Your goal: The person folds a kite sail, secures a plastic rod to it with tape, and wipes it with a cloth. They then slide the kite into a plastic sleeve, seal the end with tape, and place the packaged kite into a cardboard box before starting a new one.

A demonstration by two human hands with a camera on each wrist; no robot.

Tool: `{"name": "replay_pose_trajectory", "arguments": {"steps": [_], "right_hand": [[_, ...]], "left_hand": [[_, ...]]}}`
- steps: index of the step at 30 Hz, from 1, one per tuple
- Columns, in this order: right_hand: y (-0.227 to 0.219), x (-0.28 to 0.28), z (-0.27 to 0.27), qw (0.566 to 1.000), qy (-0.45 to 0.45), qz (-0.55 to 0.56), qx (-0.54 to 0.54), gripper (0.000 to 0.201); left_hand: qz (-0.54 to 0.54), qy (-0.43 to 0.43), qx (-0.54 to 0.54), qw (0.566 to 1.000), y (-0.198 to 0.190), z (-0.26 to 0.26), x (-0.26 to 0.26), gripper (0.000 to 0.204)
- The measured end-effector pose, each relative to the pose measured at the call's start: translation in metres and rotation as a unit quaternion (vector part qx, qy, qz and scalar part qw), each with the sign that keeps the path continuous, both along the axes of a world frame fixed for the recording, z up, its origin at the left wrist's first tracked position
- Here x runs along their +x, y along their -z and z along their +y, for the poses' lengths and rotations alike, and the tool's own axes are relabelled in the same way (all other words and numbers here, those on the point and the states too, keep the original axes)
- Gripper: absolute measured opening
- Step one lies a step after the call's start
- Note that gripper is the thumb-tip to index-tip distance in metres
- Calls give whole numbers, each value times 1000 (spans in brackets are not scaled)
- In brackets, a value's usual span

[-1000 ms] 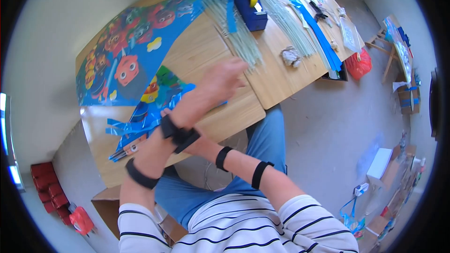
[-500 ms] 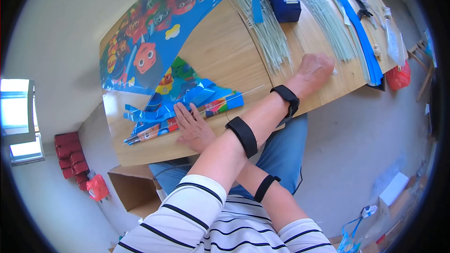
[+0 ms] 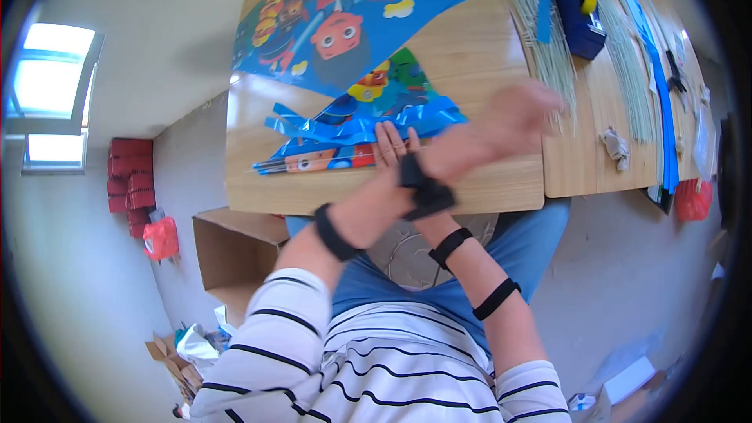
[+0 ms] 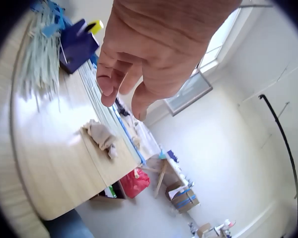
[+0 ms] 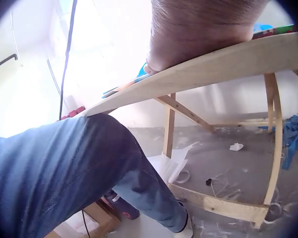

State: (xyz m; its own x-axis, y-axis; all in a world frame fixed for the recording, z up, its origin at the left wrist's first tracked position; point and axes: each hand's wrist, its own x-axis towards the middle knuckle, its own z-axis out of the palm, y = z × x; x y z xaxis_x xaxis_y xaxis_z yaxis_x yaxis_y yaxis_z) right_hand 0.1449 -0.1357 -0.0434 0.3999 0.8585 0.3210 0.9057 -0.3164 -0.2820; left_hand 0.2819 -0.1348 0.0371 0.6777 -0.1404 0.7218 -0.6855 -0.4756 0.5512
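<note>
In the head view my left arm crosses over my right. My left hand (image 3: 517, 117), blurred, hovers above the table near the lower ends of a bundle of thin pale sticks (image 3: 548, 55). The left wrist view shows that hand (image 4: 149, 54) with loosely bent fingers and thumb apart, nothing visible in them. A crumpled whitish cloth (image 4: 102, 136) lies below it. My right hand (image 3: 392, 147) rests with extended fingers on a printed, folded sheet (image 3: 337, 129) with blue strips on it; the left forearm partly covers it. The right wrist view shows this hand (image 5: 203, 34) low at the table edge.
A large printed blue sheet (image 3: 313, 63) covers the table's back left. A blue tape dispenser (image 3: 581, 23) with yellow tape, more sticks (image 3: 634, 86) and a blue strip (image 3: 668, 141) lie at the right. A cardboard box (image 3: 235, 251) stands below the left edge.
My left hand went right over the crumpled cloth, then came back left to the stick ends. My right hand stays on the folded sheet. The head view has shifted left.
</note>
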Motion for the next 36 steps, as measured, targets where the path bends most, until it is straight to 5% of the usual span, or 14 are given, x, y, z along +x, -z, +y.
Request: {"name": "replay_pose_trajectory", "arguments": {"steps": [1, 2, 4, 8, 12, 15, 24, 36], "right_hand": [[26, -8, 10, 994, 11, 82, 65, 73], [-23, 4, -5, 982, -52, 153, -97, 77], [-21, 0, 0, 997, -13, 81, 7, 80], [-23, -2, 1, 998, -11, 55, 1, 80], [-28, -2, 1, 999, -13, 44, -19, 80], [-29, -2, 1, 999, -15, 40, -23, 79], [-26, -1, 1, 999, -14, 39, -24, 81], [-25, -2, 0, 999, -8, 39, -22, 84]], "left_hand": [[162, -42, 30, 985, -1, 52, -29, 27], [278, -124, 123, 945, -20, 97, -58, 25], [286, -205, 217, 911, -21, 181, -110, 25], [378, -256, 156, 876, 3, 257, -189, 21], [406, -283, 209, 844, 3, 260, -201, 23], [519, -246, 137, 807, 3, 264, -197, 29], [551, -227, 175, 783, -16, 264, -207, 35], [666, -158, -46, 728, -12, 280, -204, 18]]}}
